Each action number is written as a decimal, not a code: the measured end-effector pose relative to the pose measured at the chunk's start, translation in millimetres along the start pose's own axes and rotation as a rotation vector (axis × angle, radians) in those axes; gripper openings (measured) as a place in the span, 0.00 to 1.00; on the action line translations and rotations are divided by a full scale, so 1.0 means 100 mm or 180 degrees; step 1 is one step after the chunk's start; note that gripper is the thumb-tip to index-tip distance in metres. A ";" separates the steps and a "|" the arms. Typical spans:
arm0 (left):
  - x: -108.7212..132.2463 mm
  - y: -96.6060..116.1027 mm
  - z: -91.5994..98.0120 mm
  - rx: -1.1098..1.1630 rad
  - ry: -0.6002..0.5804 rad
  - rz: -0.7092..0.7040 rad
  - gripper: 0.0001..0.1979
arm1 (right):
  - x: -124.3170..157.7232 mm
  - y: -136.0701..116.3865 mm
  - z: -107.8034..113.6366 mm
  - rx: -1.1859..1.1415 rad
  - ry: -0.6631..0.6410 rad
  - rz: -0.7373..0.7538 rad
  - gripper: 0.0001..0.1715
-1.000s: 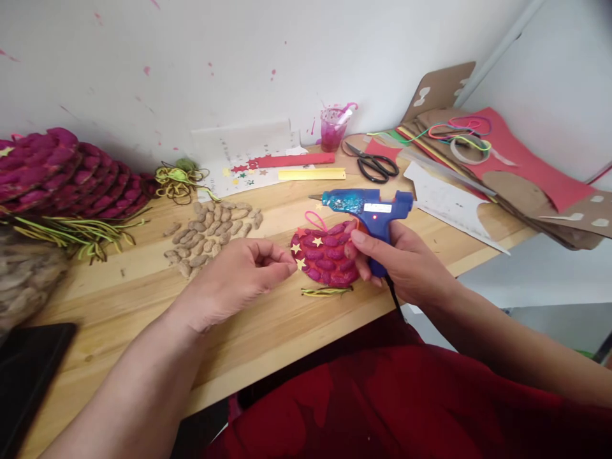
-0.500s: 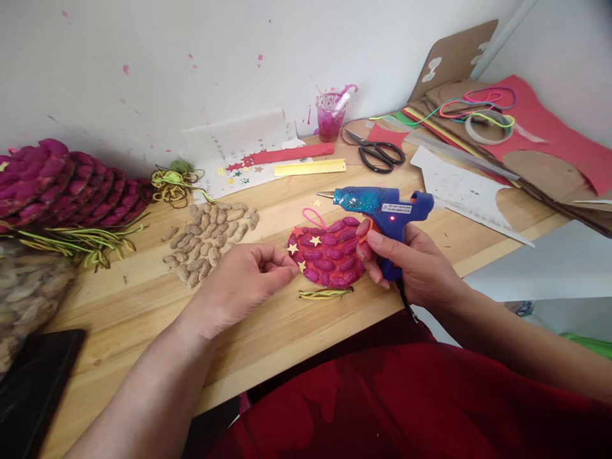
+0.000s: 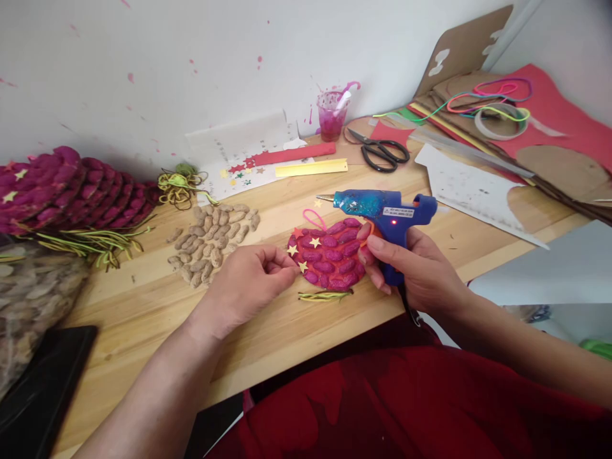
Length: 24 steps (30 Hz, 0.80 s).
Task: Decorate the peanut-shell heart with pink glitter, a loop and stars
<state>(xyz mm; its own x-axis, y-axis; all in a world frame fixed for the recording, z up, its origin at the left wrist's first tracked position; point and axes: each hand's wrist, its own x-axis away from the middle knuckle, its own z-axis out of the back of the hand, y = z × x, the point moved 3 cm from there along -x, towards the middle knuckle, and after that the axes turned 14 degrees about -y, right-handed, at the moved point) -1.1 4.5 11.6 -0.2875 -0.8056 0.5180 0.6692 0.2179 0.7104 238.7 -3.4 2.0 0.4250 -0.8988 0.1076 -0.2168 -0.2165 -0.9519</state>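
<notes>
Blue glue gun (image 3: 377, 207) clasped in right hand (image 3: 415, 274); left hand (image 3: 246, 284) pinches ornament (image 3: 329, 255) (star-studded).

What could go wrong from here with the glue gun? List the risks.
1. The glue gun has its red light lit, and the right hand holds it beside the ornament, close to the left hand: a burn is possible.
2. Its tip could drip glue onto the table.
</notes>
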 end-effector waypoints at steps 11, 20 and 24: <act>0.01 0.02 -0.03 -0.0053 -0.0019 0.0059 0.10 | -0.01 0.00 0.03 -0.0023 -0.0018 -0.0118 0.14; 0.22 -0.08 -0.11 -0.0334 0.0611 -0.0738 0.07 | -0.01 -0.02 0.03 -0.0084 0.0049 -0.0167 0.14; 0.42 -0.13 -0.24 -0.1517 0.1315 -0.1671 0.17 | 0.00 -0.03 0.02 -0.0133 0.0053 -0.0230 0.13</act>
<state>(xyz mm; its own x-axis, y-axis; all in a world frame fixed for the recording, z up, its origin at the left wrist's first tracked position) -5.5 -45.7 12.9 -0.4312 -0.8957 -0.1089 0.7637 -0.4266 0.4846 241.3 -1.7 4.7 0.4263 -0.8864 0.1807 -0.2227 -0.2964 -0.9287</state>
